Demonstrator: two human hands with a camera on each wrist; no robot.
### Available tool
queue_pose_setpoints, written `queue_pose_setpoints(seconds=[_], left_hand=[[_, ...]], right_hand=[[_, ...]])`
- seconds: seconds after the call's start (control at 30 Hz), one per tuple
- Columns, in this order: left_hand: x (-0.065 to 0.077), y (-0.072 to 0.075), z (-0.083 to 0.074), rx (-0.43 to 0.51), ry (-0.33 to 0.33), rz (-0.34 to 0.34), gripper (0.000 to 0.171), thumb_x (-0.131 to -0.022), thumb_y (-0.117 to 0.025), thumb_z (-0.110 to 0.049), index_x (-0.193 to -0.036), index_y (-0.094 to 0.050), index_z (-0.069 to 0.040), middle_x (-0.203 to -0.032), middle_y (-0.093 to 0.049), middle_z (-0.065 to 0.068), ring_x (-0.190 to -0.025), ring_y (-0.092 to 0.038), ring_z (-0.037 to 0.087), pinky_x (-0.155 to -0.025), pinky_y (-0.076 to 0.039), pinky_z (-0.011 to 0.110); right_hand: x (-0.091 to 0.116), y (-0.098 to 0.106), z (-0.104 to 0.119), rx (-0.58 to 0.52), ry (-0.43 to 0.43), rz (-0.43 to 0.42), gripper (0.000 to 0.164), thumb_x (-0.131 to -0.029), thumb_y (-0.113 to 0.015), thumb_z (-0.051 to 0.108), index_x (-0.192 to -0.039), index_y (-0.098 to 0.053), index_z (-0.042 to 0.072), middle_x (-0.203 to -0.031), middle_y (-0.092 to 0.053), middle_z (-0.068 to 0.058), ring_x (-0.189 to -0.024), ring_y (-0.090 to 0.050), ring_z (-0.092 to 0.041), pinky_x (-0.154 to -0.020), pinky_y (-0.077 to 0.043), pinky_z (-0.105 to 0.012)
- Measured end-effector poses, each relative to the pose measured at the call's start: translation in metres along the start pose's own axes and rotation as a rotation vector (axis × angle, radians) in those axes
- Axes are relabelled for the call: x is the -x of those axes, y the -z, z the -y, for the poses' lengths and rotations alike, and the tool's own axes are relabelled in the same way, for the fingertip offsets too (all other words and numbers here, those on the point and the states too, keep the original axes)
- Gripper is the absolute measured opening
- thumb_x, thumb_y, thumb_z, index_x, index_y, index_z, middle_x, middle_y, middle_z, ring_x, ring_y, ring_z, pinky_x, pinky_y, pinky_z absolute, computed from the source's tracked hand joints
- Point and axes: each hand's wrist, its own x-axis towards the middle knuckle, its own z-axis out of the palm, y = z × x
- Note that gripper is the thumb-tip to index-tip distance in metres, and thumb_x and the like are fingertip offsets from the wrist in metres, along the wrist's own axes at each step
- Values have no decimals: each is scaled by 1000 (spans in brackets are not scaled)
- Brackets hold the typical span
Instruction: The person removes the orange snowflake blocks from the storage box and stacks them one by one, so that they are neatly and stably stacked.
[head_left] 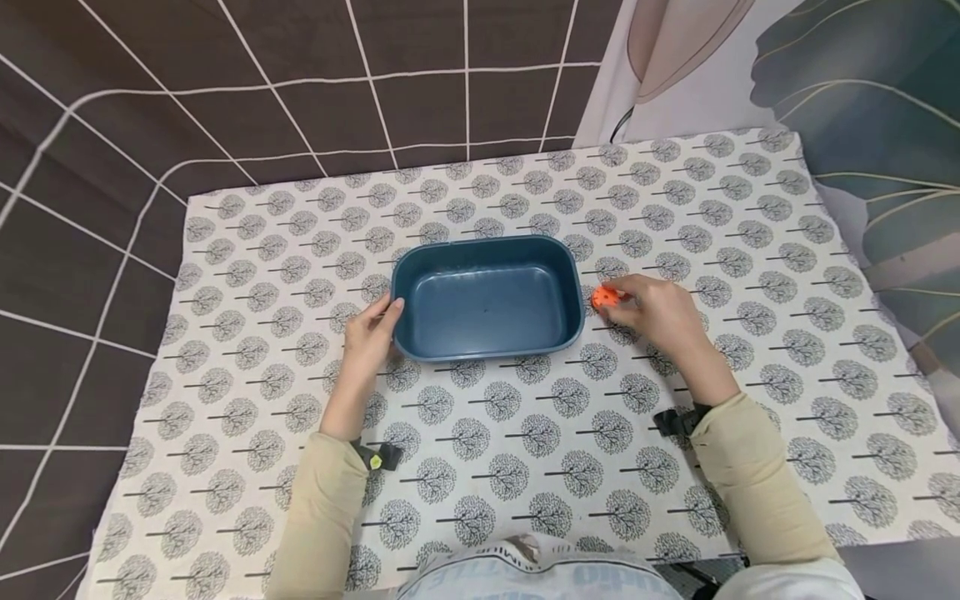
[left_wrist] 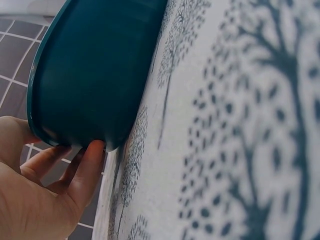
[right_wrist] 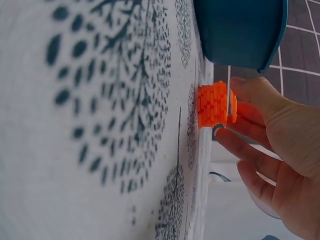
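Observation:
A dark teal plastic basin (head_left: 487,357) sits on the tree-print cloth, with nothing visible inside it. My left hand (head_left: 367,333) grips its left end, thumb over the rim and the other fingers against the outer wall; the left wrist view shows these fingertips (left_wrist: 92,150) under the rim. Just right of the basin stands a short stack of orange notched discs (right_wrist: 211,105). Over this stack, my right hand (head_left: 660,308) pinches the top disc (right_wrist: 233,106) between thumb and fingers. That disc sits tilted, with a small gap from the ones below.
The table cloth (head_left: 495,433) carries a grey tree pattern. A dark curtain with white grid lines (head_left: 420,75) hangs along the back and left. Another curtain with leaf shapes (head_left: 885,100) hangs at the right. My torso is at the near edge.

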Motion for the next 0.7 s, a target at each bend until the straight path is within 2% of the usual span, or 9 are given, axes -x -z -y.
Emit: queue_pose_setpoints(seconds=[0.3, 0.5, 0.6, 0.7], left_hand=[[3, 2, 2, -6, 3, -24, 52, -91, -57, -39, -137, -46, -19, -139, -48, 7, -113, -56, 24, -87, -54, 28], [4, 3, 3, -1, 15, -21, 54, -90, -58, -40, -138, -45, -19, -139, -47, 7, -113, -56, 24, -87, -54, 28], [5, 4, 4, -37, 21, -9, 58, -89, -57, -45, -139, -43, -19, -140, -46, 7, -115, -54, 22, -89, -53, 28], [5, 6, 2, -135, -26, 11, 63, -88, -52, -54, -141, -41, -20, -138, -48, 8, -114, -55, 25, -93, -52, 34]], right_hand=[[-3, -1, -1, -6, 28, -21, 36, -74, -77, 17, -104, -67, 0, -96, -69, -18, -71, -65, -27, -54, -56, -38], [-2, 0, 1, 14, -7, -45, 42, -73, -79, 22, -107, -66, 2, -100, -67, -18, -76, -65, -30, -54, -55, -41], [-1, 1, 1, 11, -32, -62, 44, -75, -78, 22, -111, -64, 2, -108, -65, -20, -87, -64, -34, -63, -57, -45], [-1, 2, 1, -31, -98, -47, 45, -82, -71, 24, -120, -60, 3, -121, -58, -21, -106, -57, -38, -88, -51, -51]])
